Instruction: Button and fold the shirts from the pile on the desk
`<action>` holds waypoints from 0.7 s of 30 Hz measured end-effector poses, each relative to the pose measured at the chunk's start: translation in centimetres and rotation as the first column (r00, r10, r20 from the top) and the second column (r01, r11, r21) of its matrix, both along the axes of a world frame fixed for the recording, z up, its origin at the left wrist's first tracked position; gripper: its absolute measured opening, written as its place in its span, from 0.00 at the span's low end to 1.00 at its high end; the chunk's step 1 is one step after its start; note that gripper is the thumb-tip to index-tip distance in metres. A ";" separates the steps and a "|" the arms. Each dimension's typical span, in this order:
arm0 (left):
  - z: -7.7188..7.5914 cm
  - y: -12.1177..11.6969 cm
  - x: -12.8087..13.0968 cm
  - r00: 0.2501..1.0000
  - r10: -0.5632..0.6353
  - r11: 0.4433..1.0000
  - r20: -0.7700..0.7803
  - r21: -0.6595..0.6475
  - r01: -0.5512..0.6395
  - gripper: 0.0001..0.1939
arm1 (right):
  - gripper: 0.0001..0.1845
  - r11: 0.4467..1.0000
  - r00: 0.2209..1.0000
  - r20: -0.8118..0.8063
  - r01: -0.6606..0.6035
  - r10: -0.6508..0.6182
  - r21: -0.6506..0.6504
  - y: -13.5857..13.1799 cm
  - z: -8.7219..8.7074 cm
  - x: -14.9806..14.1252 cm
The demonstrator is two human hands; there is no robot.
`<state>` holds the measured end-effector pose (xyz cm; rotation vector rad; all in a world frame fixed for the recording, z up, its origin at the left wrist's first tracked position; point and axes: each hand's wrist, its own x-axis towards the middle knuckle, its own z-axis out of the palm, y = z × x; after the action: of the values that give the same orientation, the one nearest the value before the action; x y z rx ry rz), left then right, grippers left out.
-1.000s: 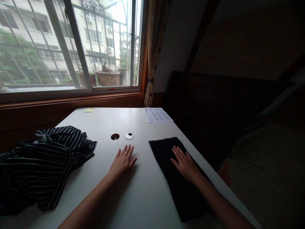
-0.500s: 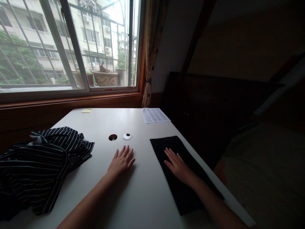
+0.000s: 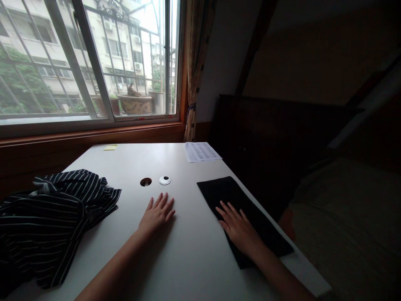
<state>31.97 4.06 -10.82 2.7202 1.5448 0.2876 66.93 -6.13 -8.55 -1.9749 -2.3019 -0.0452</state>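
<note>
My left hand [image 3: 156,214] lies flat on the white table [image 3: 184,251], fingers stretched out, holding nothing. My right hand [image 3: 237,227] rests palm down with fingers spread on a folded black cloth [image 3: 241,209] that lies along the table's right edge. A crumpled dark garment with thin white stripes [image 3: 46,217] sits at the table's left side, apart from both hands.
A round cable hole [image 3: 145,182] and its loose white cap [image 3: 164,180] are just beyond my left hand. A printed sheet [image 3: 201,151] and a yellow sticky note [image 3: 110,147] lie near the far edge. A window fills the left; a dark bed stands right.
My right hand has slid back toward me along the black cloth, which now looks shorter at its near end. My left hand stays flat in place. The view shifted slightly right.
</note>
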 end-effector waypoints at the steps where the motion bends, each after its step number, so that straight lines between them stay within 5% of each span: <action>1: 0.1 0.0 0.0 1.000 0.000 1.000 -0.003 0.002 0.000 0.29 | 0.27 1.000 1.000 0.008 0.015 -0.015 0.001 0.6 0.0 0.8; 8: 0.6 -0.1 0.1 1.000 0.002 1.000 -0.025 -0.023 -0.002 0.29 | 0.29 0.998 0.999 -0.001 0.052 -0.052 -0.036 3.8 0.4 4.3; 21: 0.8 -0.2 0.3 1.000 -0.006 0.999 -0.021 -0.049 0.005 0.29 | 0.31 0.997 0.998 -0.057 -0.035 0.031 -0.072 0.4 0.6 3.3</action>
<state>32.24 3.82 -10.05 2.6992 1.5277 0.2191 70.23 -5.78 -7.90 -1.9443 -2.3330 0.0968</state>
